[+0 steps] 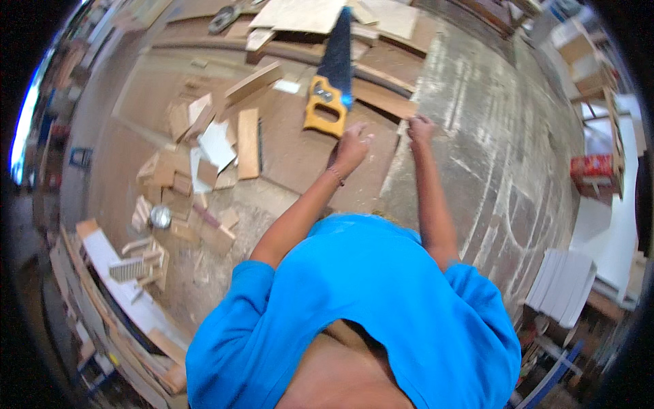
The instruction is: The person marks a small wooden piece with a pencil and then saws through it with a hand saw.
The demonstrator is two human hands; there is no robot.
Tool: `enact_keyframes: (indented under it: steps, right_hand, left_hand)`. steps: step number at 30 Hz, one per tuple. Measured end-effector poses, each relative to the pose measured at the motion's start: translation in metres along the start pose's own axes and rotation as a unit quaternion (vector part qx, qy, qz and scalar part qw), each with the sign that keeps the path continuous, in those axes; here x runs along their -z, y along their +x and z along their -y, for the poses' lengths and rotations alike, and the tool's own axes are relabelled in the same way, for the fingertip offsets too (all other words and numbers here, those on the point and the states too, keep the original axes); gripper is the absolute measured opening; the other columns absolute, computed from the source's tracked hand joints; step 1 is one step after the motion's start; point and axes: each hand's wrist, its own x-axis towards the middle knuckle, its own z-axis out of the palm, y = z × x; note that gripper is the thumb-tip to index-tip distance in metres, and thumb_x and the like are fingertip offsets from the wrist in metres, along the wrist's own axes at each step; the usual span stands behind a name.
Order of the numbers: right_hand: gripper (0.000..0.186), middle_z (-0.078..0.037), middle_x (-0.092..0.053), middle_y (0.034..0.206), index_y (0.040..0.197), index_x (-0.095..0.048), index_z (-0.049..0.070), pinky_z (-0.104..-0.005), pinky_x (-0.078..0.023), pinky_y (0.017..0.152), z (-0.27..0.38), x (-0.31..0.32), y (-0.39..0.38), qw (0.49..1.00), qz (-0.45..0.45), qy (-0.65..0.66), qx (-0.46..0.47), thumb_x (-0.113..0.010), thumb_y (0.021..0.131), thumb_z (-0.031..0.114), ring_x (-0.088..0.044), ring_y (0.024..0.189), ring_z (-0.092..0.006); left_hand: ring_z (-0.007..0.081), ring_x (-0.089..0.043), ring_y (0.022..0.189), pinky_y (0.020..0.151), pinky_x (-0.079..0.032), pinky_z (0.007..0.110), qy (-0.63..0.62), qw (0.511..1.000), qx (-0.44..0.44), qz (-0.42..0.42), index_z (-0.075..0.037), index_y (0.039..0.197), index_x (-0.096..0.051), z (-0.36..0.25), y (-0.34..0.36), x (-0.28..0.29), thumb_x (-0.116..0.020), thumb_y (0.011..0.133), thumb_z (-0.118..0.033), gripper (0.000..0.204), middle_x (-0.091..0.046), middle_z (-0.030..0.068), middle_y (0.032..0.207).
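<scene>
A hand saw with a yellow handle (318, 119) and dark blade (335, 51) lies across the wood pieces. My left hand (352, 146) is just below the handle, its fingers loosely bent and apart, holding nothing visible. My right hand (420, 129) is closed at the near end of a narrow wooden strip (381, 97), appearing to grip it. A brown board (286, 163) lies under both hands, and a long dark bar (272, 50) runs behind the saw.
Offcuts (216, 144), a short plank (248, 143) and a round metal can (160, 217) lie to the left. Long boards (116, 273) line the lower left. Stained concrete floor (490, 163) stretches rightward to white sheets (558, 283) and a red-and-brown box (593, 174).
</scene>
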Motion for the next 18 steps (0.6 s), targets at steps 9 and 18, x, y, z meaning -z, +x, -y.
enact_keyframes:
  steps: [9,18]
  right_hand:
    - [0.029,-0.007,-0.054,0.085,0.111,-0.046,-0.003,-0.0274,-0.049,0.065,0.048,0.116,-0.076,0.960,0.187,0.143,-0.148,-0.053,0.083,0.001,-0.055,0.069,-0.0151]
    - [0.028,-0.008,-0.054,0.091,0.109,-0.048,-0.003,-0.0283,-0.051,0.066,0.065,0.123,-0.155,0.967,0.207,0.091,-0.122,-0.053,0.082,0.001,-0.056,0.074,-0.0153]
  left_hand:
    - [0.0214,-0.060,0.086,0.076,-0.047,0.032,-0.082,0.994,0.046,-0.058,0.001,0.104,-0.057,-0.005,-0.051,0.034,-0.058,0.081,-0.012,0.027,-0.061,0.0153,0.095]
    - [0.0269,-0.058,0.082,0.074,-0.046,0.034,0.147,0.949,0.048,-0.273,-0.001,0.096,-0.059,0.021,-0.093,0.119,-0.059,0.077,-0.005,0.019,-0.060,0.0141,0.088]
